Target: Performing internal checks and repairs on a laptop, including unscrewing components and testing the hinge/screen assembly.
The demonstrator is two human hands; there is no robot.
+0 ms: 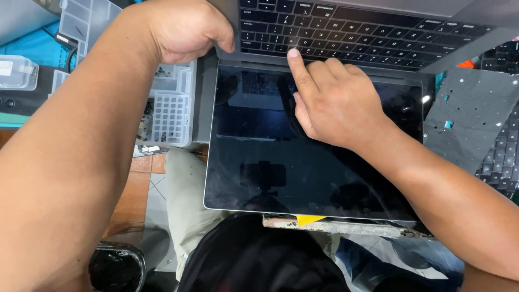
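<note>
A cluttered repair bench (pixel 32 103) fills the top of the frame, with tiled floor showing at lower left. I see the laptop (pixel 313 140) lying opened flat in the middle, its dark screen toward me and overhanging the bench edge above my lap, its keyboard (pixel 351 32) running along the top.

My left hand (pixel 184 30), upper left, has its grip closed around the corner at the hinge. My right hand (pixel 335 100) rests on the screen with the fingers curled in and only the index finger out, its tip on the nearest row of keys; it clamps nothing.

I judge the laptop stiff, fairly heavy and fragile: the glass is smooth and slippery, so the metal edges and corners are the places to hold.

At left, a clear compartment tray (pixel 170 116) holds what look like small screws, too tiny to tell. A loose keyboard panel (pixel 500 151) lies at right.
</note>
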